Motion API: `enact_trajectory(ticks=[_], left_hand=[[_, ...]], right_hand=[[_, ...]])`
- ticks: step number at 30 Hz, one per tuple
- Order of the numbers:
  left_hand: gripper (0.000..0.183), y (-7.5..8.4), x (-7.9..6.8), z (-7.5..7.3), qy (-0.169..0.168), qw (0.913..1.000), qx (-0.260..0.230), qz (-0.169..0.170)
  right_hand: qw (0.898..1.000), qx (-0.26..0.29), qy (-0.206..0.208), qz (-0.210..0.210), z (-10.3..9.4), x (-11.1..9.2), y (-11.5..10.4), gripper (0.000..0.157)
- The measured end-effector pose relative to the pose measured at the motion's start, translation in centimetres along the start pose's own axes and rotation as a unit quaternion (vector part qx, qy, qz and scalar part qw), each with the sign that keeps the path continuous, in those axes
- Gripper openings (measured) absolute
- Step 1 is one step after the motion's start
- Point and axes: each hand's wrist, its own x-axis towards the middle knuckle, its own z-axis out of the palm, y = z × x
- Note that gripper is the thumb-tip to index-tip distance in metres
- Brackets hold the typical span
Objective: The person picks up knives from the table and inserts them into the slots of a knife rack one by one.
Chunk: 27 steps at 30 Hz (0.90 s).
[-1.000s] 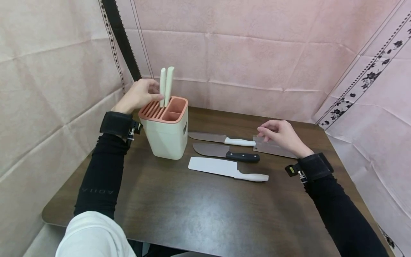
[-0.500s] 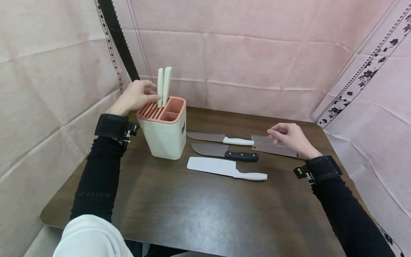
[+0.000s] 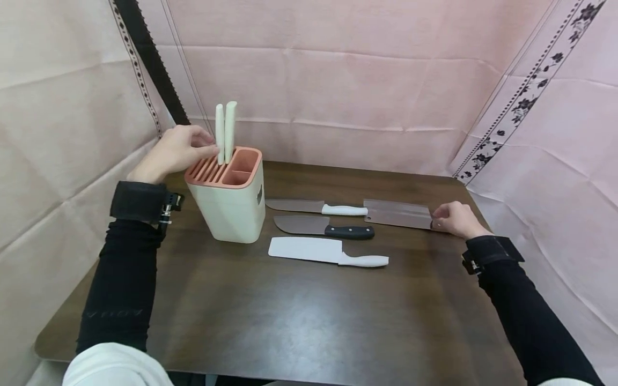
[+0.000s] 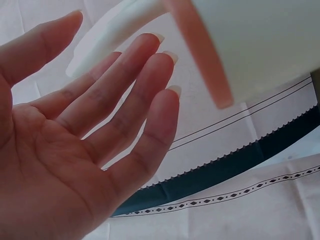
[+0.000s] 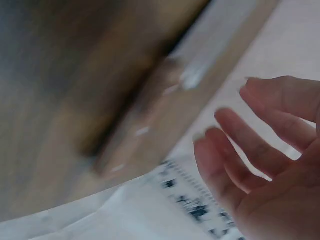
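My left hand (image 3: pixel 179 150) is beside two pale green knife handles (image 3: pixel 225 131) that stand up from the slots of a knife block (image 3: pixel 226 212). In the left wrist view its fingers are loosely bent and hold nothing, with a pale handle behind them. The block is cream with a salmon-coloured slotted top. My right hand (image 3: pixel 458 219) is over the handle end of a wide cleaver (image 3: pixel 398 213). The right wrist view shows the relaxed fingers apart from a blurred brown wooden handle (image 5: pixel 142 120) with shiny rivets.
On the brown table (image 3: pixel 289 321) lie a white-handled knife (image 3: pixel 345 210), a black-handled knife (image 3: pixel 350 232) and a white cleaver (image 3: pixel 309 249), between the block and my right hand. Pale cloth (image 3: pixel 338 86) hangs behind the table and at both sides.
My right hand has moved right, from above the wide cleaver's blade to its handle. My left hand stays by the knife handles. The head view has turned slightly right.
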Motion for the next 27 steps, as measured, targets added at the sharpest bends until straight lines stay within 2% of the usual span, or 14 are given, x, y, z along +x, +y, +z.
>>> enact_trajectory(ticks=[7, 13, 17, 23, 27], left_hand=[[0.048, -0.3, -0.9, -0.7, 0.001, 1.0000, 0.007, -0.001], [0.048, 0.7, -0.6, -0.4, -0.014, 0.9999, 0.005, 0.006], [0.047, 1.2, -0.2, -0.3, -0.025, 0.9997, -0.002, 0.006], [0.047, 1.2, -0.3, -0.5, -0.026, 0.9997, -0.004, 0.001], [0.045, 1.1, -0.6, -0.7, -0.021, 0.9998, -0.003, 0.002]], right_hand=[[0.996, -0.073, -0.007, 0.051, 2.2, 0.6, 4.7, 0.039], [0.991, -0.110, 0.025, 0.065, 3.4, -1.5, 7.5, 0.038], [0.990, -0.117, 0.024, 0.069, 3.3, -2.5, 8.4, 0.034], [0.992, -0.090, -0.028, 0.080, 2.3, -2.4, 8.4, 0.032], [0.995, -0.060, -0.047, 0.070, 0.7, -2.2, 8.0, 0.027]])
